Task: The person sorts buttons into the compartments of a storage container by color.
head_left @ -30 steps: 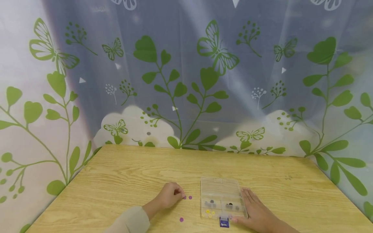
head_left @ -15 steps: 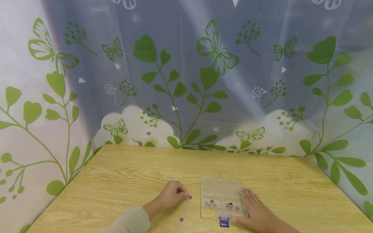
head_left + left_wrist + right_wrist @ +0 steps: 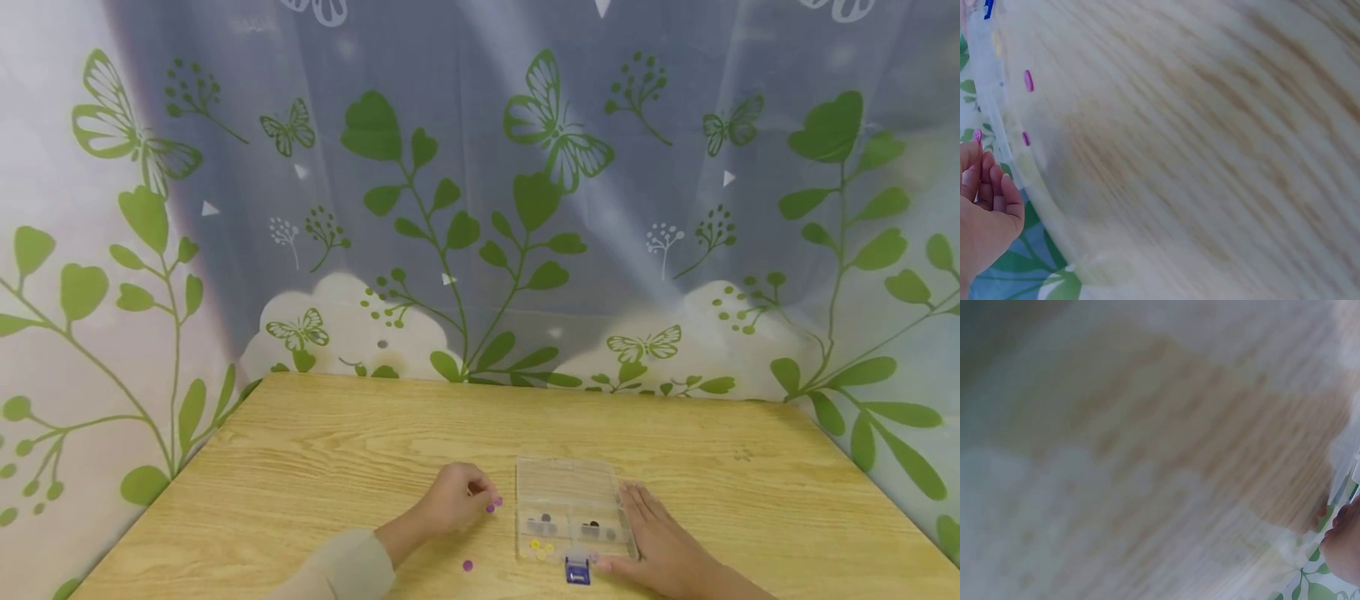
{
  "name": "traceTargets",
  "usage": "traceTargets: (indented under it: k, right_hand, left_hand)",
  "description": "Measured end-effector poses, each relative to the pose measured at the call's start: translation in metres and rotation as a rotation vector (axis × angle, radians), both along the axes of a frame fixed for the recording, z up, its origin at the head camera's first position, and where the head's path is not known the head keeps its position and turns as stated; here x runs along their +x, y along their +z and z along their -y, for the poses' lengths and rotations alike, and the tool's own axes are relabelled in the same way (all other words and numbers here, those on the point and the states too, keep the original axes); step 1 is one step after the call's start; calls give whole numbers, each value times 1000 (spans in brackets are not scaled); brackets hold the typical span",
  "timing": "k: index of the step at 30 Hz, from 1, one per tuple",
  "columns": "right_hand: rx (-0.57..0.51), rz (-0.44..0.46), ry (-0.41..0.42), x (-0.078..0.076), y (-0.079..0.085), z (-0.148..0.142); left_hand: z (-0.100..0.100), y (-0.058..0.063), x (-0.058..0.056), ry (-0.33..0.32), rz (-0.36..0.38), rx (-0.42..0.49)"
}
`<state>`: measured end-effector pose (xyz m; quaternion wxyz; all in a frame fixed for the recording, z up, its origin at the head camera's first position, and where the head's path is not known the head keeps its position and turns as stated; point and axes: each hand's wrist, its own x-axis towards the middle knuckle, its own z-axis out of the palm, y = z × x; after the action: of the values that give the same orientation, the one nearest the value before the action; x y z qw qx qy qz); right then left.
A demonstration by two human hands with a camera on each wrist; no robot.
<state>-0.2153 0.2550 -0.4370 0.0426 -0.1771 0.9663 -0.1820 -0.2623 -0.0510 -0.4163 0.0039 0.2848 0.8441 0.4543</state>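
Note:
My left hand pinches a small purple button between thumb and fingertips, just left of the box. Right by those fingertips a second purple button lies on the table, and a third purple button lies nearer the front. The clear plastic box has compartments holding yellow buttons at front left and dark buttons in the middle row. My right hand rests along the box's right side, fingers straight, its thumb at the front edge near the blue latch.
The wood-grain table stretches out around the box. Behind it and at both sides hangs a curtain printed with green leaves and butterflies.
My left hand has lifted the button it pinches off the table and carried it slightly right, past the button beside it. My right hand and the box stay in place.

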Motion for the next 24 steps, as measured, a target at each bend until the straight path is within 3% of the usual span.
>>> traceTargets:
  k: [24]
  right_hand:
    - [2, -15, 1, -1, -2, 0]
  left_hand:
    - [-32, 12, 7, -40, 3, 24]
